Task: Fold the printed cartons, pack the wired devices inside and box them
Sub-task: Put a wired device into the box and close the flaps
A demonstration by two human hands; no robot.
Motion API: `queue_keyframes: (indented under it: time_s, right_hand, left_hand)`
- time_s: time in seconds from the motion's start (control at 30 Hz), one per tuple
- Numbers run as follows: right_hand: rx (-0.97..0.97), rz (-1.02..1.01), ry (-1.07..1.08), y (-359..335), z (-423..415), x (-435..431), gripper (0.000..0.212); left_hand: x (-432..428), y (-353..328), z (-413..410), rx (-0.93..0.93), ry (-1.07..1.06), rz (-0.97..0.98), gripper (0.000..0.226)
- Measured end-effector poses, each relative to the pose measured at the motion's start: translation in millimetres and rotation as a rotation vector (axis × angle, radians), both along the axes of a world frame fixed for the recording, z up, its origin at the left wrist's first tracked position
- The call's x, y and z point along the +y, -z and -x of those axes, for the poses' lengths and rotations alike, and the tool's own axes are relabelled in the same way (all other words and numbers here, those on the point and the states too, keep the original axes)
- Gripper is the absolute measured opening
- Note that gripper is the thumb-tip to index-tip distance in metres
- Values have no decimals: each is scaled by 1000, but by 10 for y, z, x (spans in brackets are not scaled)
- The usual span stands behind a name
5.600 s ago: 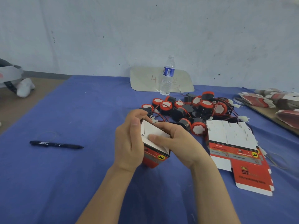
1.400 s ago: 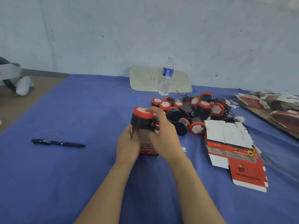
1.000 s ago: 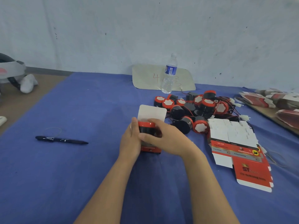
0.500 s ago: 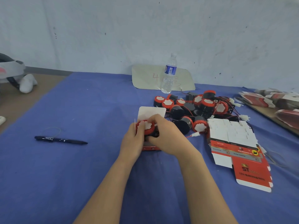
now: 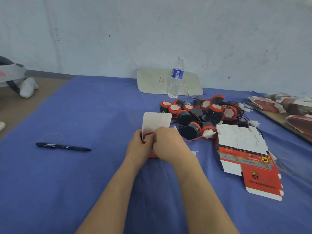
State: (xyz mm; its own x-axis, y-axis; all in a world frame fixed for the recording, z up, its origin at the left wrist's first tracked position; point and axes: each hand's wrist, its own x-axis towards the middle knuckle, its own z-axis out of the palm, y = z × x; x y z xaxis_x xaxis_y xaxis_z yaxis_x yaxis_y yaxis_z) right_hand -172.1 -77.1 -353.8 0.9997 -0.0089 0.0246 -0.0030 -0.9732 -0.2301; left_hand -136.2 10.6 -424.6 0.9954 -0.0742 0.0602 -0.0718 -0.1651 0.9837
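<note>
Packing a wired device (image 5: 147,136) into a folded carton (image 5: 156,122) near the middle of the desk (image 5: 101,183), just beside the loose pile of devices (image 5: 202,114), on its near-left side. Judged as the seating step: red-rimmed top just showing at the carton mouth, white lid flap standing open behind it. Gripping the carton's left wall with the left hand (image 5: 137,149), fingers curled round it, thumb up by the rim. Pressing in from the right with the right hand (image 5: 168,144), fingers bent over the device and the mouth; exact pinch hidden behind the knuckles. Both forearms reaching in from the near edge, wrists close together, hands touching. Next, probably: gathering the red wire (image 5: 190,141) trailing right toward the pile, coiling it inside with its plug, then folding the flap down and tucking it. Calls for care not to trap wire under the flap. More flat cartons (image 5: 243,149) lying stacked toward the right edge.
</note>
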Motion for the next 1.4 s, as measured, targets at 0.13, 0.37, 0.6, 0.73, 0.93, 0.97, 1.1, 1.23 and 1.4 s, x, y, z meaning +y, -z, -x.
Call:
queue_keyframes:
  time_s: [0.13,0.37,0.6,0.73,0.93,0.97,1.1,1.23,1.4]
  right_hand:
    - [62,-21,-27,-46,-12,-19,24]
    - [86,-5,-44,-48,-13,-13,32]
    - [-746,-328,321,-155,67,-501,30]
    - [-395,-383,343,-77,98,-714,28]
    - [-306,-571,75,-144,247,-586,16]
    - [-311,-596,39,-171,246,-541,10]
    - [-406,-723,33,-100,121,-294,7]
    - [-558,-634,166,159,-3,-156,19]
    - [-522,-288,188,346,-69,-242,20]
  left_hand:
    - [-2,-78,35,18,40,12,45]
    - [-11,-13,-3,14,-16,-35,27]
    - [-52,27,16,-51,-114,-50,27]
    - [-86,12,72,-108,-134,-2,28]
    - [-109,-28,94,-107,-163,16,34]
    - [-112,-30,89,-96,-162,11,33]
    - [-107,-40,92,-68,-152,34,29]
    - [-101,-34,118,-100,-137,38,26]
    - [-99,-14,117,-114,-133,23,26]
